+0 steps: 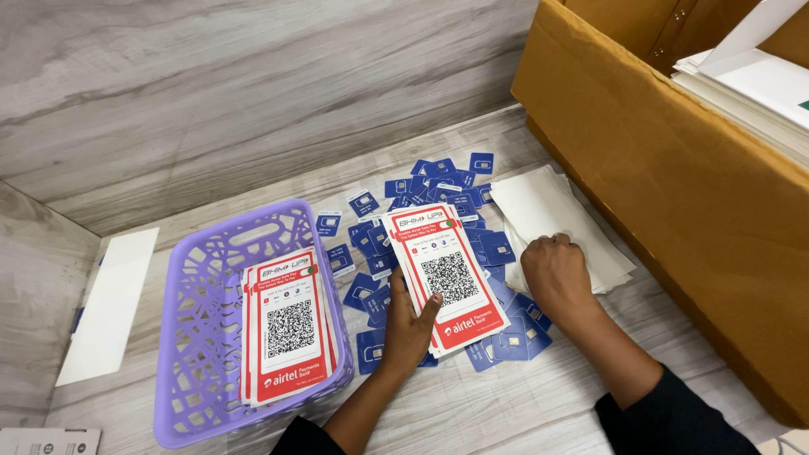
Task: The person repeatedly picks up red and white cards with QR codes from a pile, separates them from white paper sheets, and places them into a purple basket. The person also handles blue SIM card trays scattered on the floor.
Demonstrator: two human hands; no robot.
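— At centre, what's held?
— Left hand (410,324) clamped on a fanned stack of red-and-white cards (445,274), thumb on top, over scattered small blue cards (430,190).

— And at three o'clock of that?
— Right hand (554,271) curled, knuckles up, pressing on a white paper pile (549,211); grip hidden, cannot tell.

— At nine o'clock?
— Purple basket (198,337) holding more red-and-white cards (289,327). Cardboard box (657,168) at two o'clock.

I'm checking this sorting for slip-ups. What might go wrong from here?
The left hand grips a fanned stack of red-and-white cards by one edge only; some may slide out onto the loose blue cards. The right hand presses on the white sheets, which might shift or crease.
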